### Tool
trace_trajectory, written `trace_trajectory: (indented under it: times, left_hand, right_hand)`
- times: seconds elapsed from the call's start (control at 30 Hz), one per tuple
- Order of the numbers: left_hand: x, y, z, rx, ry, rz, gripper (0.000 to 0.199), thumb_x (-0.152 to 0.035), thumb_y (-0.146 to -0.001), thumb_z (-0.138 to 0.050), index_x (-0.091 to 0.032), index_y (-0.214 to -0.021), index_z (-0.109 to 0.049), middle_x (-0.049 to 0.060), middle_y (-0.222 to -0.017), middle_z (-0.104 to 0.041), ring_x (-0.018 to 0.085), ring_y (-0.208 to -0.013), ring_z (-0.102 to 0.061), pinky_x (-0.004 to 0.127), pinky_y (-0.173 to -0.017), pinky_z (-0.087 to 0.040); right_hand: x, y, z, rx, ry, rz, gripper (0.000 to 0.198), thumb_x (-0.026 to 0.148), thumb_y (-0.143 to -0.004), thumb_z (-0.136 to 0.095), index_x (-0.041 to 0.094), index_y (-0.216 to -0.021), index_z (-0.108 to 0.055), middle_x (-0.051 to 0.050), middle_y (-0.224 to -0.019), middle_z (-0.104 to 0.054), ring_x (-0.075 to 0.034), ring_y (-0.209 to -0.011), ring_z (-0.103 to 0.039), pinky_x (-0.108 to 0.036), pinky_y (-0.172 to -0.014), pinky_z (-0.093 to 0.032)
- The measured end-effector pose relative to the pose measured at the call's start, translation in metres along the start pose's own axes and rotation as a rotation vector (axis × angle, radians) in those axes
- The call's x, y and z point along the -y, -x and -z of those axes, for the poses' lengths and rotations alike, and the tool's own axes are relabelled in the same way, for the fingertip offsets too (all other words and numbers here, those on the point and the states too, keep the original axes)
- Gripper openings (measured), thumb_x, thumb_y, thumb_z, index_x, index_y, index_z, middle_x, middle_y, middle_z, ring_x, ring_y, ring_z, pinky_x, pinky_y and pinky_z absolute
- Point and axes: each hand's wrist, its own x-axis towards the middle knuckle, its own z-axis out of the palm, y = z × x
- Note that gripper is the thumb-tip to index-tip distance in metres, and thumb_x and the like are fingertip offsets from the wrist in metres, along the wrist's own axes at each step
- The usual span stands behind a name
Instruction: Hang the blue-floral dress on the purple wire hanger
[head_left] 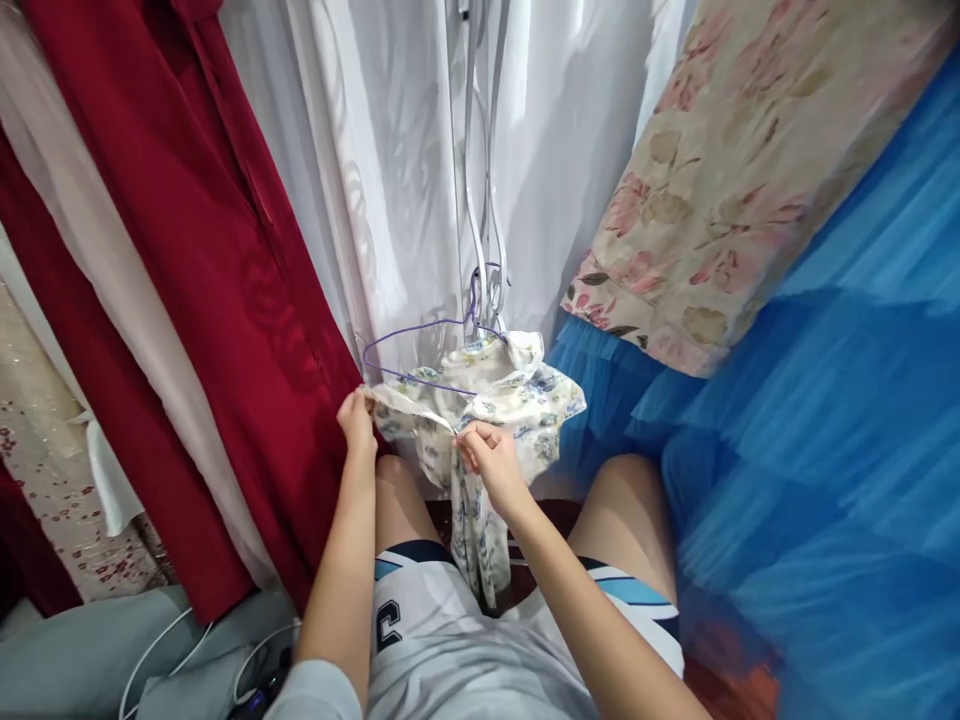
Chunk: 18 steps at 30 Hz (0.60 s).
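Note:
A white garment with a blue floral print (517,415) hangs in front of me, partly on a thin purple wire hanger (420,328). The hanger's right arm goes into the garment near its collar, while its left arm is bare. My left hand (358,422) pinches the garment's edge at the left. Close to the garment's middle, my right hand (487,455) grips the same edge, which is stretched between both hands. The garment's lower part falls between my knees. The fingertips of both hands are partly hidden by cloth.
White cords or straps (480,180) run down to the hanger's hook before a white curtain (397,150). Long red cloth (202,260) hangs at the left. On the right hang a pink floral garment (697,200) and blue tulle (847,450). A white cable (161,640) lies at lower left.

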Motion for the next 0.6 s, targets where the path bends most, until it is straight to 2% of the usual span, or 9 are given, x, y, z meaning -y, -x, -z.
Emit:
trace_trajectory:
  times: [0.07, 0.13, 0.2, 0.23, 0.33, 0.43, 0.5, 0.57, 0.6]
  left_hand:
    - [0.016, 0.033, -0.013, -0.063, 0.067, 0.102, 0.044, -0.054, -0.094, -0.030, -0.018, -0.080, -0.051, 0.006, -0.069, -0.059, 0.018, -0.069, -0.061, 0.033, -0.065, -0.046]
    - [0.020, 0.066, -0.032, -0.065, 0.148, 0.168, 0.041, -0.057, -0.091, -0.040, -0.020, -0.081, -0.054, 0.007, -0.073, -0.061, 0.020, -0.069, -0.064, 0.034, -0.064, -0.048]
    - [0.009, 0.097, -0.052, -0.012, 0.339, 0.226, 0.036, -0.055, -0.089, -0.048, -0.021, -0.088, -0.058, 0.007, -0.083, -0.065, 0.021, -0.077, -0.066, 0.035, -0.071, -0.051]
    - [-0.002, 0.111, -0.062, 0.023, 0.432, 0.235, 0.034, -0.053, -0.088, -0.052, -0.021, -0.092, -0.060, 0.007, -0.088, -0.066, 0.021, -0.082, -0.066, 0.036, -0.076, -0.051]
    - [-0.045, 0.143, -0.084, 0.199, 0.399, 0.103, 0.027, -0.046, -0.088, -0.058, -0.020, -0.092, -0.067, 0.007, -0.091, -0.067, 0.022, -0.091, -0.063, 0.037, -0.087, -0.049]
    - [-0.082, 0.156, -0.089, 0.392, 0.232, -0.096, 0.022, -0.040, -0.090, -0.058, -0.022, -0.095, -0.071, 0.007, -0.098, -0.067, 0.024, -0.101, -0.060, 0.038, -0.097, -0.043]
    - [-0.093, 0.157, -0.085, 0.447, 0.297, -0.068, 0.031, -0.040, -0.093, -0.055, -0.026, -0.120, -0.063, 0.007, -0.105, -0.065, 0.022, -0.103, -0.060, 0.037, -0.100, -0.041]
    - [-0.091, 0.155, -0.079, 0.508, 0.445, 0.039, 0.050, -0.043, -0.094, -0.052, -0.029, -0.141, -0.042, 0.008, -0.111, -0.063, 0.020, -0.102, -0.061, 0.036, -0.098, -0.043]
    - [-0.087, 0.155, -0.077, 0.573, 0.506, 0.091, 0.055, -0.045, -0.094, -0.051, -0.029, -0.145, -0.035, 0.008, -0.111, -0.062, 0.020, -0.101, -0.062, 0.036, -0.095, -0.044]
  right_hand:
    - [-0.015, 0.004, 0.008, -0.104, 0.002, -0.017, 0.023, 0.031, -0.080, -0.054, 0.018, -0.062, -0.059, 0.005, -0.044, -0.045, -0.011, -0.042, -0.037, -0.024, -0.045, -0.027]
    - [-0.032, 0.008, 0.025, -0.240, 0.081, -0.015, 0.027, 0.037, -0.080, -0.058, 0.019, -0.061, -0.057, 0.003, -0.048, -0.049, -0.013, -0.047, -0.043, -0.025, -0.050, -0.033]
    - [-0.043, 0.013, 0.042, -0.333, 0.210, 0.006, 0.029, 0.045, -0.080, -0.062, 0.020, -0.066, -0.058, 0.000, -0.058, -0.056, -0.017, -0.059, -0.051, -0.029, -0.060, -0.041]
    - [-0.044, 0.016, 0.049, -0.323, 0.261, 0.015, 0.031, 0.049, -0.081, -0.062, 0.020, -0.070, -0.060, -0.002, -0.066, -0.061, -0.019, -0.066, -0.054, -0.032, -0.067, -0.044]
    - [-0.031, 0.025, 0.059, -0.084, 0.238, -0.012, 0.046, 0.062, -0.088, -0.049, 0.020, -0.083, -0.066, -0.006, -0.085, -0.067, -0.024, -0.090, -0.059, -0.038, -0.089, -0.044]
    - [-0.007, 0.037, 0.058, 0.147, 0.050, -0.089, 0.050, 0.064, -0.090, -0.046, 0.020, -0.092, -0.070, -0.005, -0.092, -0.069, -0.024, -0.099, -0.060, -0.037, -0.094, -0.044]
    - [0.007, 0.045, 0.060, 0.248, -0.035, -0.170, 0.043, 0.058, -0.087, -0.057, 0.019, -0.098, -0.070, -0.005, -0.092, -0.070, -0.023, -0.091, -0.062, -0.036, -0.086, -0.048]
    - [0.021, 0.052, 0.068, 0.309, -0.058, -0.258, 0.037, 0.048, -0.080, -0.070, 0.018, -0.102, -0.069, -0.005, -0.090, -0.071, -0.021, -0.080, -0.064, -0.033, -0.076, -0.050]
    - [0.030, 0.054, 0.074, 0.314, -0.040, -0.285, 0.035, 0.043, -0.078, -0.074, 0.017, -0.101, -0.069, -0.004, -0.088, -0.071, -0.020, -0.076, -0.064, -0.031, -0.072, -0.050]
